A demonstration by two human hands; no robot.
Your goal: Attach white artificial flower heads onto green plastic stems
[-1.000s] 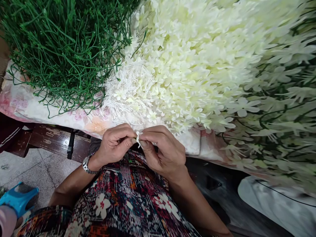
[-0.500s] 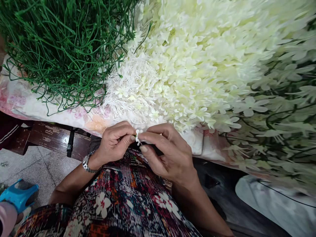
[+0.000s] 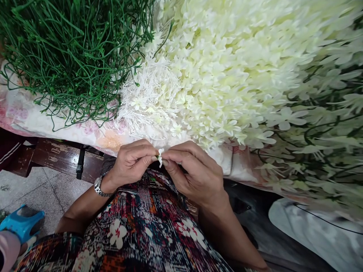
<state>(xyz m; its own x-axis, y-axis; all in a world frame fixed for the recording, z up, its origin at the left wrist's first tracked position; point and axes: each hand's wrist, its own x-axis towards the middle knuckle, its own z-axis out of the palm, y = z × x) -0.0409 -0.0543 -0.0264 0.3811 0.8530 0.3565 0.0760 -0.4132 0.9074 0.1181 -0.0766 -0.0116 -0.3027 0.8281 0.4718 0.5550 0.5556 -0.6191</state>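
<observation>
The small white flower (image 3: 160,155) sits pinched between your two hands, just above your lap and right at the near edge of the counter (image 3: 56,160). Your left hand (image 3: 131,163) has its grip pressed together on the flower from the left, thumb and forefinger tips closed on it; a metal watch (image 3: 99,187) shows on that wrist. Your right hand (image 3: 195,172) meets it from the right, its grip likewise pinching the same flower, so the fingertips of both hands nearly touch around it. Which part of the flower each hand holds is too small to tell. Beneath your hands lies your patterned floral garment (image 3: 147,226). Just beyond them, a flowered cloth (image 3: 93,132) covers the counter, carrying a big heap of cream-white flowers (image 3: 227,75), a cluster of thin white stamens (image 3: 147,94) and, to the left, a tangle of green stems (image 3: 70,56). A blue shoe (image 3: 21,224) rests on the floor at lower left.
</observation>
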